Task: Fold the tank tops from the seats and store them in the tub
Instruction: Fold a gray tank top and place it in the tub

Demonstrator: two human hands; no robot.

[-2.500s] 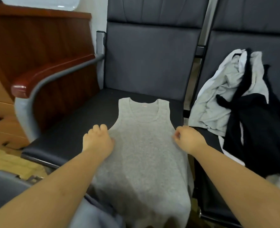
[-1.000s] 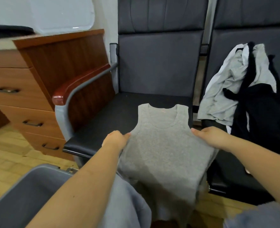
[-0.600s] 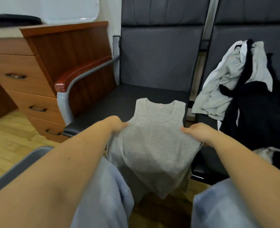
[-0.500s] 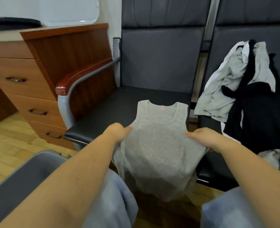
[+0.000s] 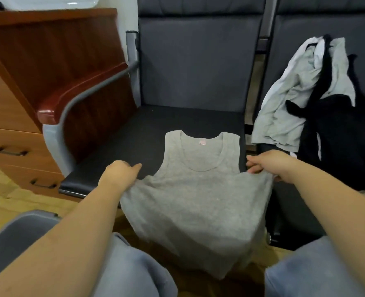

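You have a soft, heathered grey tank top [image 5: 195, 196] with its straps and scooped neck lying flat on the smooth dark seat [image 5: 138, 142], a small pink label inside the collar; its body drapes off the front edge toward your knees. Your left hand [image 5: 119, 174] has a curled grip pinching the fabric at the left armhole, and your right hand [image 5: 271, 163] pinches the right armhole edge the same way. A rumpled pile of pale grey and black tops [image 5: 318, 103] crowds the next seat. The grey plastic tub [image 5: 16, 232] sits low on your left, beside a glossy wooden armrest [image 5: 76, 91] and drawer cabinet [image 5: 16, 125].
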